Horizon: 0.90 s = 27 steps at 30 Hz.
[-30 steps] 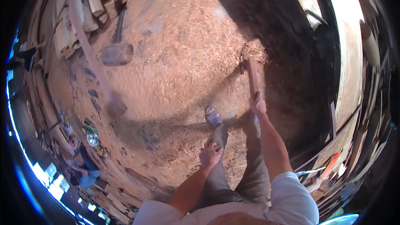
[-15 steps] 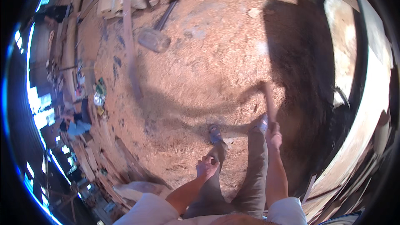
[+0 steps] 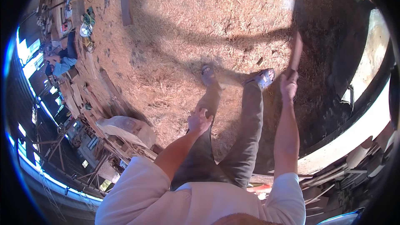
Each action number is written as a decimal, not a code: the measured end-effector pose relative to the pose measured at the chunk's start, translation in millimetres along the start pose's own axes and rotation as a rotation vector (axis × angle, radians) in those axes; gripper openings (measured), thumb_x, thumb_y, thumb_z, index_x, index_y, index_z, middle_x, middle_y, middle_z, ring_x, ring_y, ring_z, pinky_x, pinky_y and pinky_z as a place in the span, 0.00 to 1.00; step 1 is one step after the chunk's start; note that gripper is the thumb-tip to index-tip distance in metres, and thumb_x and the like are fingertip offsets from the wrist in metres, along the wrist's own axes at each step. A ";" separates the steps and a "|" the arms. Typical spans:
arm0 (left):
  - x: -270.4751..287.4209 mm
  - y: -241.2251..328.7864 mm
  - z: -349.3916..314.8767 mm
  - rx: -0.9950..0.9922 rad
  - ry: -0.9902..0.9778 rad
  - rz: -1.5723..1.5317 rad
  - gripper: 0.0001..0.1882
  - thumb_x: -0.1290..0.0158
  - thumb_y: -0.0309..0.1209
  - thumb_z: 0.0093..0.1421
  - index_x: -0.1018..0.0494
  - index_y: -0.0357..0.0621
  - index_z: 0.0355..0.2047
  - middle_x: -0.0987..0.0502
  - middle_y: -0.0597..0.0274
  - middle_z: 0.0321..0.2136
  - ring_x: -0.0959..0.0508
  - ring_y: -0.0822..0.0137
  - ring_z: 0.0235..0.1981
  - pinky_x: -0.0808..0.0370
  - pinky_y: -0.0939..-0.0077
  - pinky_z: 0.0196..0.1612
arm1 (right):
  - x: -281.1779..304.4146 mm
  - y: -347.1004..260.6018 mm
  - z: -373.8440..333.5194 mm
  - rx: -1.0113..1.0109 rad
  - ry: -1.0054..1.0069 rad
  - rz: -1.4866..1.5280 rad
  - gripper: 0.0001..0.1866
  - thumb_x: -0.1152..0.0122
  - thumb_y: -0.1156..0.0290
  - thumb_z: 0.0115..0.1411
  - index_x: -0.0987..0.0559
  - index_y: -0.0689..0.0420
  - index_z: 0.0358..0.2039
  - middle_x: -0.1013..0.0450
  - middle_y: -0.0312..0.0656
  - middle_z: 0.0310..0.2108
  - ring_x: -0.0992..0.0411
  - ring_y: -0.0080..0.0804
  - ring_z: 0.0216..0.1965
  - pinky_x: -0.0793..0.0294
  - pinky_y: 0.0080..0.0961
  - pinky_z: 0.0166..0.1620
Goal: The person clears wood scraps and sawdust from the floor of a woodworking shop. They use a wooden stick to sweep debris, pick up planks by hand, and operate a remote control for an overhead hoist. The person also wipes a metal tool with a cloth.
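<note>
Held a wooden shaft (image 3: 296, 52) in the right hand (image 3: 288, 85), with the fingers wrapped firmly around its near end. Pointed away from the body along its long axis, leaning slightly rightward, over the shaded strip near the right edge of the shavings-strewn floor (image 3: 200, 4). Lay directly ahead of the right fingers, well apart from the left hand (image 3: 200, 121). Blurred toward the far tip; could not tell whether touching the floor or raised above it. Rested the left hand on the left trouser leg (image 3: 210, 100), near the knee, with the fingers bent loosely over the cloth and no tool visible there.

Stood nearest on the shaft's left: the right sandal (image 3: 264, 78), with the left sandal (image 3: 207, 77) farther over. Bounded on the right by a long pale board (image 3: 341, 139), curving along the floor's right edge. Included toward the floor's left edge: a brown plank (image 3: 126, 2), a green-and-silver corded tool (image 3: 86, 29), a pale log section (image 3: 127, 127) and a co-worker (image 3: 64, 64).
</note>
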<state>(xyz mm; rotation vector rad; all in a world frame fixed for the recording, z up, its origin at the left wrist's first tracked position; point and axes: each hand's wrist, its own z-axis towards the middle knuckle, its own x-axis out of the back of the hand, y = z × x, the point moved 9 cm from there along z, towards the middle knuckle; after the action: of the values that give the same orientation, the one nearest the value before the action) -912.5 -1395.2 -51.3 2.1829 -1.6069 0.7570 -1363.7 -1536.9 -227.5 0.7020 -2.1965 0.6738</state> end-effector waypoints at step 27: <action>-5.1 -98.0 -2.8 -0.013 -0.041 -0.263 0.21 0.33 0.46 0.56 0.20 0.52 0.47 0.27 0.57 0.55 0.24 0.43 0.52 0.21 0.45 0.49 | -69.0 -10.3 -103.9 -0.159 0.055 0.004 0.37 0.34 0.54 0.62 0.32 0.52 0.69 0.23 0.52 0.55 0.21 0.44 0.51 0.21 0.37 0.51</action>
<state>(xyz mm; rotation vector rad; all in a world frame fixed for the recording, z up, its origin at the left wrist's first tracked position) -821.3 -1359.2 -47.2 2.3519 -1.3012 0.6252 -1267.0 -1458.4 -214.7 0.5912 -2.1733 0.5080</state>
